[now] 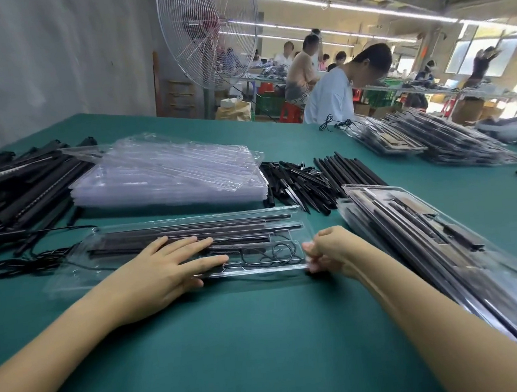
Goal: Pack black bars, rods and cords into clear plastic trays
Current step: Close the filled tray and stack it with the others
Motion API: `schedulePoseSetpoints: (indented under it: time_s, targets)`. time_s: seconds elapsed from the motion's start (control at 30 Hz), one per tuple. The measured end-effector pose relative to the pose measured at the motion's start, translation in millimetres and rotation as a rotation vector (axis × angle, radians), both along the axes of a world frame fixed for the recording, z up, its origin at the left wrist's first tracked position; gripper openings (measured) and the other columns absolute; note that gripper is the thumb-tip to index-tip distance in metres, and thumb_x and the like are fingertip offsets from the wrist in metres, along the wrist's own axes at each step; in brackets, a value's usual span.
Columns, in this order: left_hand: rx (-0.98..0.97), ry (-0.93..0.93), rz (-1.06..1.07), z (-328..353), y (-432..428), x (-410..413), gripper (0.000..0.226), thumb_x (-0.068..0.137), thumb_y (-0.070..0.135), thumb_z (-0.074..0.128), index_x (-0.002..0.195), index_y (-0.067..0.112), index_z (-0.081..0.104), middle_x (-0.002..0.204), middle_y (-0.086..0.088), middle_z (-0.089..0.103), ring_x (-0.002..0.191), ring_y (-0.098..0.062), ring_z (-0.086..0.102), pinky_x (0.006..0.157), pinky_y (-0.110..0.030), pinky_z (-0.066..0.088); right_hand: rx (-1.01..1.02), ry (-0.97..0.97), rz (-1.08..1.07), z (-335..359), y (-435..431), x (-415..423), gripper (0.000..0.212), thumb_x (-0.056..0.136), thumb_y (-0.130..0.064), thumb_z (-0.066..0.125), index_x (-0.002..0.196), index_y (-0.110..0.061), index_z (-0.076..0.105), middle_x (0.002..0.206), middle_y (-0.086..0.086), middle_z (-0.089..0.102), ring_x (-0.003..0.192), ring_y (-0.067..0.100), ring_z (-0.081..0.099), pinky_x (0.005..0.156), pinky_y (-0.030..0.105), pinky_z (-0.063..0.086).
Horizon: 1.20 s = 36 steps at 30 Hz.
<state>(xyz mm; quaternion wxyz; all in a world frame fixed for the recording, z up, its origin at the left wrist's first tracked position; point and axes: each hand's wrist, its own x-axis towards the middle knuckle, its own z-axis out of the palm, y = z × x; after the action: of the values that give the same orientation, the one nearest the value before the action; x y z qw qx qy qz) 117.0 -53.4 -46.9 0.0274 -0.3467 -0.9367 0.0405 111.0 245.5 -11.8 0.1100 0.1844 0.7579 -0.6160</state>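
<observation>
Head view: my left hand [163, 269] presses flat-fingered on the filled clear tray [258, 271], right hand [330, 249] seemingly pinching its end; the coiled cord [277, 252] between my fingertips could catch in the rim.

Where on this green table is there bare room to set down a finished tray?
Widest bare patch: the green table between the tray being packed and the near edge. A second strip lies behind the stack of empty trays. Crowded: black bars left, loose rods behind the tray, packed trays right.
</observation>
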Motion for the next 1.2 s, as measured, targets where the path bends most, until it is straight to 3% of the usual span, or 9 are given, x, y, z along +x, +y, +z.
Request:
schedulePoseSetpoints:
  time_s: [0.1,0.23,0.47,0.67,0.8,0.9,1.0,1.1,1.2]
  targets:
    - [-0.001,0.010,0.008,-0.1,0.7,0.6,0.064,0.062,0.072,-0.038,0.124,0.066,-0.025,0.142,0.029,-0.023,0.135,0.003,-0.018,0.113,-0.029,-0.005,-0.094,-0.072,0.106,7.7,8.3,-0.4,0.021,0.093,0.011,0.043,0.075,0.001,0.047,0.069,0.013,0.049,0.046,0.012,0.048,0.053,0.021,0.046]
    - [0.001,0.039,0.017,1.2,-0.2,1.6,0.064,0.062,0.067,-0.042,0.125,0.063,-0.028,0.143,0.028,-0.023,0.140,0.001,-0.012,0.115,-0.029,0.000,-0.124,-0.142,0.143,7.1,11.1,-2.5,0.026,0.095,0.006,0.042,0.071,-0.004,0.048,0.066,0.006,0.046,0.031,0.005,0.039,0.054,0.020,0.042]
    - [0.088,0.084,0.014,4.8,-4.9,1.3,0.061,0.078,0.059,-0.032,0.135,0.058,-0.011,0.155,0.020,0.011,0.143,-0.005,0.016,0.114,-0.030,0.018,-0.083,-0.202,0.065,2.2,5.4,-9.0,0.020,0.091,-0.010,0.059,0.073,-0.011,0.052,0.055,-0.004,0.039,0.040,0.006,0.026,0.040,0.014,0.025]
    - [0.067,0.105,-0.015,4.0,-6.7,2.4,0.063,0.068,0.061,-0.042,0.128,0.062,-0.023,0.154,0.025,-0.001,0.143,0.001,0.005,0.114,-0.025,0.010,0.002,-0.150,-0.017,-3.0,-5.7,-11.0,0.031,0.092,-0.004,0.053,0.064,-0.011,0.042,0.050,0.001,0.035,0.034,0.007,0.024,0.031,0.015,0.022]
    - [0.129,0.093,0.005,12.7,-9.3,3.4,0.065,0.086,0.061,-0.021,0.140,0.054,0.015,0.151,0.018,0.028,0.139,-0.007,0.030,0.109,-0.029,0.026,0.075,-0.103,-0.022,-3.5,-12.4,-8.6,0.032,0.095,-0.008,0.052,0.065,-0.010,0.042,0.054,0.004,0.036,0.043,0.009,0.025,0.039,0.016,0.020]
    - [0.103,0.078,0.024,6.3,-14.8,-2.3,0.060,0.077,0.066,-0.028,0.132,0.064,-0.004,0.150,0.028,0.003,0.140,0.003,0.002,0.112,-0.025,0.007,0.038,-0.051,-0.028,-5.5,-18.2,-4.1,0.030,0.095,-0.006,0.051,0.065,-0.006,0.046,0.056,0.007,0.046,0.044,0.012,0.035,0.042,0.019,0.027]
    - [0.155,0.040,0.053,2.9,-22.1,-11.7,0.037,0.095,0.053,0.001,0.130,0.064,-0.006,0.145,0.032,-0.008,0.140,0.003,-0.007,0.113,-0.024,0.000,-0.004,-0.011,-0.075,-9.5,-26.5,-0.5,0.025,0.094,-0.004,0.052,0.069,-0.005,0.049,0.059,0.008,0.049,0.048,0.014,0.040,0.038,0.018,0.033]
    - [0.110,0.103,0.077,4.4,-22.6,-11.4,0.054,0.101,0.032,0.031,0.134,0.057,-0.004,0.147,0.026,-0.010,0.144,-0.005,-0.004,0.115,-0.027,-0.001,-0.025,0.036,-0.134,-14.7,-31.5,-0.5,0.022,0.092,0.000,0.054,0.071,-0.006,0.049,0.061,0.008,0.049,0.049,0.015,0.039,0.037,0.018,0.033]
    - [0.291,0.202,0.037,12.3,-0.5,6.7,0.050,0.093,0.020,0.056,0.140,0.030,0.042,0.147,-0.001,0.039,0.134,-0.023,0.038,0.111,-0.035,0.027,-0.032,0.060,-0.167,-17.1,-31.1,-2.0,0.022,0.090,0.003,0.053,0.072,-0.007,0.046,0.057,0.008,0.046,0.046,0.015,0.036,0.033,0.015,0.027]
